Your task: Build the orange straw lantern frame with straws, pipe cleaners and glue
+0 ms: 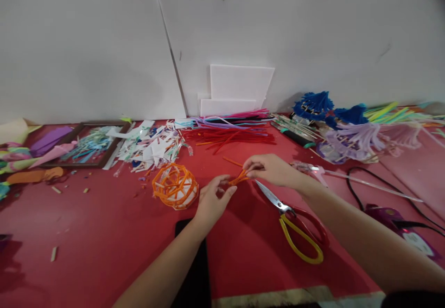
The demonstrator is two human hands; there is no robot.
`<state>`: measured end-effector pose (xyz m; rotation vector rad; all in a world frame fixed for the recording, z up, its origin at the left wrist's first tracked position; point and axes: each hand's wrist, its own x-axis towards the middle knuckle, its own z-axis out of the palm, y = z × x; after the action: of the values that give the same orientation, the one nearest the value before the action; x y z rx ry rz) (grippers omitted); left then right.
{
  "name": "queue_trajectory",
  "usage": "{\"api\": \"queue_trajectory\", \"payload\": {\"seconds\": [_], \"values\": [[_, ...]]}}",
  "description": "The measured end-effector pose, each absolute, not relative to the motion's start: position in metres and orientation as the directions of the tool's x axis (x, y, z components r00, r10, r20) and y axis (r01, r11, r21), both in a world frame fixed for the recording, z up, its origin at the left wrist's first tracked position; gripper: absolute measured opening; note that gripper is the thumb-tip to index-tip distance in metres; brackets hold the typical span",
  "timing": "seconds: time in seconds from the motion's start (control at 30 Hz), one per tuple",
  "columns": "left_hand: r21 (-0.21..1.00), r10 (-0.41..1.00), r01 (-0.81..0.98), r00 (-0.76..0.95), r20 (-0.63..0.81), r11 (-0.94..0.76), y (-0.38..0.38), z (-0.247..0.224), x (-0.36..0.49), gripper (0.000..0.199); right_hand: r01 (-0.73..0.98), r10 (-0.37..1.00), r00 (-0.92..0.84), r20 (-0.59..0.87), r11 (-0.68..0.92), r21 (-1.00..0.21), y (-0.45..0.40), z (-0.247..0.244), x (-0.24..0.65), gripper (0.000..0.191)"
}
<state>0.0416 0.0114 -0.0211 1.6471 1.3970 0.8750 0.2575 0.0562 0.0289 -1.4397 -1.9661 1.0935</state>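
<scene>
Between my hands, near the middle of the red table, are several short orange pipe cleaners (pixel 238 178). My left hand (pixel 214 198) pinches their lower left end between thumb and fingers. At their right end, the fingertips of my right hand (pixel 264 170) are closed on them. One orange strand sticks out up and to the left. A round openwork orange ball (pixel 175 186) with white pieces inside rests just left of my left hand. Scissors (pixel 294 224) with one yellow and one red handle lie below my right hand, blades toward my hands.
Red and purple pipe cleaners (pixel 232 134) lie behind my hands. White scraps (pixel 156 145) and a brown frame (pixel 110 152) are at left. Blue and lilac pieces (pixel 351 136), a purple device (pixel 391 220) and its black cord are at right. A black flat object (pixel 196 271) lies under my left forearm.
</scene>
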Motion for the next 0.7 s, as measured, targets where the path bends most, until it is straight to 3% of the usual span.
{"api": "queue_trajectory", "payload": {"seconds": [0.17, 0.37, 0.57, 0.7], "values": [[0.903, 0.992, 0.427, 0.126, -0.006, -0.049, 0.013, -0.019, 0.04, 0.022, 0.563, 0.926, -0.371, -0.068, 0.166, -0.81, 0.052, 0.028, 0.25, 0.007], [0.902, 0.996, 0.431, 0.09, 0.002, -0.04, 0.012, -0.016, 0.041, 0.024, 0.658, 0.939, -0.345, 0.021, 0.257, -0.708, 0.059, 0.032, 0.256, 0.009], [0.921, 0.997, 0.388, 0.082, 0.003, -0.034, 0.013, -0.019, 0.042, 0.023, 0.825, 0.989, -0.087, 0.123, 0.141, -0.547, 0.092, 0.034, 0.309, 0.016], [0.938, 0.998, 0.347, 0.059, -0.005, -0.016, 0.016, -0.024, 0.042, 0.018, 0.844, 0.994, -0.1, 0.049, 0.11, -0.525, 0.099, 0.031, 0.322, 0.015]]}}
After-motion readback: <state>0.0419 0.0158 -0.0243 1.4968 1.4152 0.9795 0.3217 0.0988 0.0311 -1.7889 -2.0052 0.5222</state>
